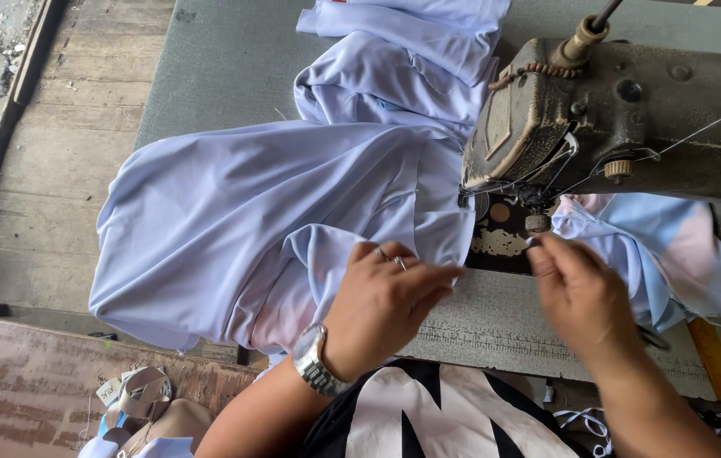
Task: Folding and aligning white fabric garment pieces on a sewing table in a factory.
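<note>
A pale blue garment (233, 212) lies spread over the grey sewing table (216, 59), with more folds of it piled at the back. My left hand (386, 301), with rings and a silver wristwatch, pinches the fabric's edge just left of the needle area. My right hand (581, 293) grips another part of the same fabric to the right of the presser foot (537, 222). The old dark sewing machine (632, 110) stands over both hands, thread running across its front.
A worn wooden bench (29, 382) sits at the lower left with scraps of tape and cloth (144, 399) beside it. A wooden floor (63, 153) lies left of the table. An orange-handled tool (717, 365) rests at the right edge.
</note>
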